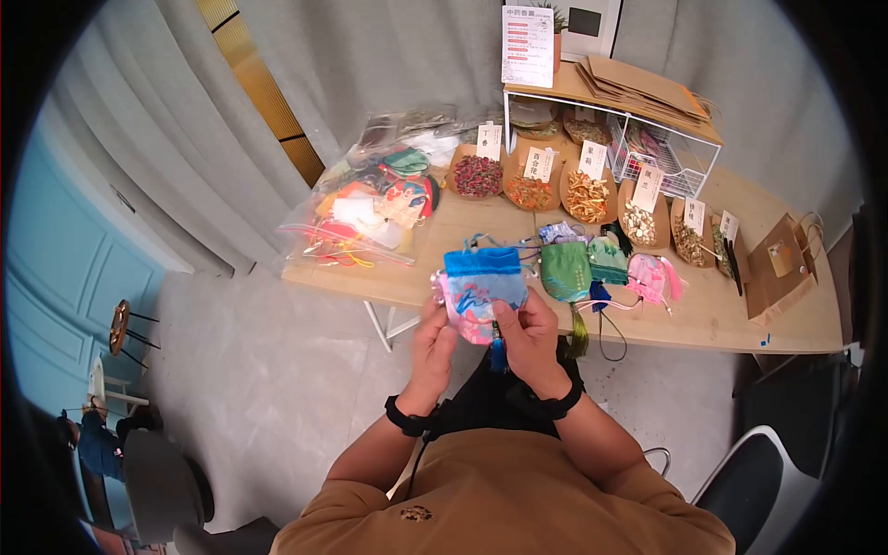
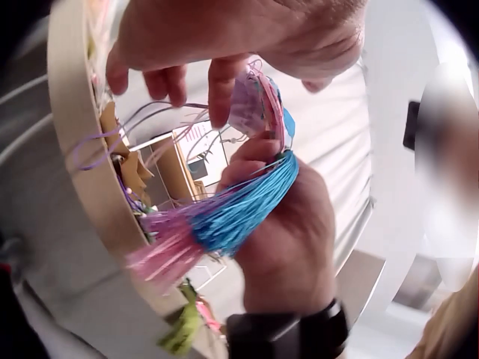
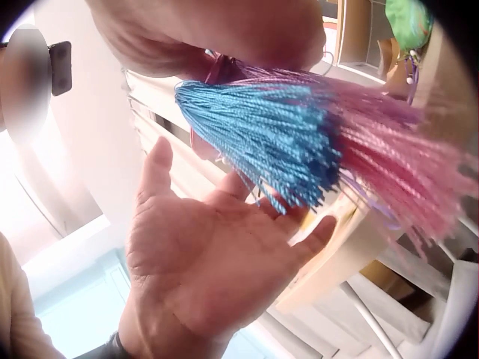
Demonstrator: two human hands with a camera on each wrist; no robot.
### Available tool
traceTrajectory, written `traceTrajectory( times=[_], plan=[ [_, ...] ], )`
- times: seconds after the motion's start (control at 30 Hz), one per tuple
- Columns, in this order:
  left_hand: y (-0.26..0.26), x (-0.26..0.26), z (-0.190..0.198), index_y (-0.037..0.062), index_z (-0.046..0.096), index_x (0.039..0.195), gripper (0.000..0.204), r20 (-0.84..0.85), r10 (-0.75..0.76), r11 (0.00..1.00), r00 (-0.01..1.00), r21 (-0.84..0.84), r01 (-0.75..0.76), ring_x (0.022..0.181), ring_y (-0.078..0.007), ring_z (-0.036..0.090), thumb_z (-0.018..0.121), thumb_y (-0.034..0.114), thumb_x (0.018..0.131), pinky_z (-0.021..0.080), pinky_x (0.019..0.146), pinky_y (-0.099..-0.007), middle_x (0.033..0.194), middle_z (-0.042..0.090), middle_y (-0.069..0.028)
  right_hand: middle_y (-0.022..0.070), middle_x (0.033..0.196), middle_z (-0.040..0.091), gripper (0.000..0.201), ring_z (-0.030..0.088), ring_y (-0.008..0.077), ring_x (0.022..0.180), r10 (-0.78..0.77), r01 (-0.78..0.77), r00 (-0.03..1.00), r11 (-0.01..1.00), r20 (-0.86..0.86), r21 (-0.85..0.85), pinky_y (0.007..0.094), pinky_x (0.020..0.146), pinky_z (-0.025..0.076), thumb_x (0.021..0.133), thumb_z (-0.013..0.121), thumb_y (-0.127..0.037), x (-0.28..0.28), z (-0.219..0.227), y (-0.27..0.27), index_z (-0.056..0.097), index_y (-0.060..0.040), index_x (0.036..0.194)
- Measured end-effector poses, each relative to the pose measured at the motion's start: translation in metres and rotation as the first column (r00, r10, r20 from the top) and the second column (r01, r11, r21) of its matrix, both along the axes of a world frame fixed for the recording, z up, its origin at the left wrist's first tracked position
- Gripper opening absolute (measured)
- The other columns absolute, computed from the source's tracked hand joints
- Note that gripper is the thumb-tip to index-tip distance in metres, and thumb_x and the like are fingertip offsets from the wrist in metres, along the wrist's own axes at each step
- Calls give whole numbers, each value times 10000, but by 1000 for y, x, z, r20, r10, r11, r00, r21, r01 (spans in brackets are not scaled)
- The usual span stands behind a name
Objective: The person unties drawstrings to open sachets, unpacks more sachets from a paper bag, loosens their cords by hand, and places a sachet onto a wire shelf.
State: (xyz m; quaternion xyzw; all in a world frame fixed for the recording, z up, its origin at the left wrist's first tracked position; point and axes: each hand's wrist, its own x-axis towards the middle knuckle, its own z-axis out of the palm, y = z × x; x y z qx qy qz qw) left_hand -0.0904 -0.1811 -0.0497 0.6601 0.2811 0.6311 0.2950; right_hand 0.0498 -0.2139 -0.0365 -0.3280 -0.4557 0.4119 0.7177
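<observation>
In front of the body, a blue drawstring pouch (image 1: 483, 268) overlaps a pink pouch (image 1: 470, 326). My right hand (image 1: 531, 340) pinches them at the lower right, thumb on top. At their left edge is my left hand (image 1: 432, 350); the right wrist view shows this left hand (image 3: 213, 258) palm up, fingers spread, below the tassels. Blue tassels (image 3: 258, 142) and pink tassels (image 3: 404, 168) hang from the pouches beside my right hand (image 3: 217, 34). In the left wrist view my right hand (image 2: 288, 232) grips the bundle, below my left hand (image 2: 232, 34) with its extended fingers.
More pouches, one green (image 1: 565, 271) and one pink (image 1: 653, 277), lie on the table (image 1: 425, 292) to the right. Plastic bags (image 1: 370, 208) are at left. Labelled trays of dried herbs (image 1: 587, 196), a wire rack (image 1: 666, 153) and a paper bag (image 1: 782, 268) stand behind and right.
</observation>
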Motion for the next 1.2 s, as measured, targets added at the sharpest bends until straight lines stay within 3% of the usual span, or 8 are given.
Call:
traceTrajectory(
  times=[0.07, 0.1, 0.47, 0.57, 0.77, 0.87, 1.0, 1.2],
  plan=[
    [-8, -1, 0, 25, 640, 1023, 205, 378, -344, 698, 859, -509, 503, 967, -160, 594, 560, 182, 920, 445, 839, -274, 1098, 613, -69, -33, 813, 597, 138, 456, 12, 659, 13, -15, 996, 1000, 83, 24, 188, 562, 369, 938, 570, -123, -4, -1, -1, 612, -10, 1005],
    [-6, -2, 0, 13, 602, 1127, 251, 427, -377, 671, 822, -485, 560, 944, -174, 619, 587, 114, 898, 475, 825, -285, 1120, 619, -81, -33, 813, 597, 138, 456, 12, 659, 16, -18, 996, 1000, 83, 23, 188, 562, 369, 938, 570, -123, -4, -3, -2, 612, -10, 1005],
    [3, 14, 10, 25, 453, 1290, 401, 679, -342, 514, 649, -444, 734, 1078, -288, 590, 563, 79, 907, 491, 918, -421, 1199, 577, -160, 95, 583, 545, 171, 525, 123, 521, 58, 69, 776, 982, 628, -176, 275, 492, 403, 817, 664, -121, 24, 28, -23, 619, -2, 930],
    [7, 10, 7, 13, 452, 1286, 392, 694, -276, 506, 665, -483, 714, 1056, -304, 600, 548, 58, 909, 500, 908, -427, 1193, 578, -166, 0, 669, 599, 227, 536, 52, 566, -175, 259, 733, 965, 658, -33, 212, 496, 416, 748, 759, -125, 58, 24, -22, 639, 6, 890],
    [15, 13, 7, -8, 454, 1271, 371, 726, -176, 527, 665, -501, 687, 1030, -332, 613, 521, 16, 907, 511, 889, -439, 1185, 580, -175, 145, 838, 650, 467, 633, 333, 762, -408, 702, 89, 673, 909, 233, 397, 701, 507, 688, 786, -240, 129, 17, -4, 610, 4, 1046],
    [14, 19, 5, -11, 452, 1272, 369, 707, -180, 497, 684, -535, 683, 1039, -340, 609, 509, 2, 907, 504, 902, -454, 1190, 577, -176, 141, 824, 654, 505, 634, 357, 790, -224, 768, 30, 629, 974, 121, 428, 731, 495, 697, 773, -280, 127, 15, 5, 602, 7, 1075],
    [19, 21, 0, 23, 448, 1286, 390, 686, -207, 482, 697, -549, 683, 1075, -318, 594, 501, -31, 903, 499, 912, -442, 1220, 564, -156, 134, 797, 653, 496, 637, 330, 755, -79, 742, 158, 668, 984, -65, 408, 695, 497, 696, 773, -246, 125, 15, 8, 597, 15, 1080],
    [20, 24, 15, 54, 401, 1342, 445, 719, -266, 508, 642, -461, 728, 1103, -342, 575, 496, 5, 910, 480, 928, -466, 1260, 541, -145, 34, 667, 603, 294, 566, 106, 610, -463, 631, 651, 771, 602, -88, 253, 585, 458, 773, 729, -92, 137, -13, 8, 618, 27, 1018]
  ],
)
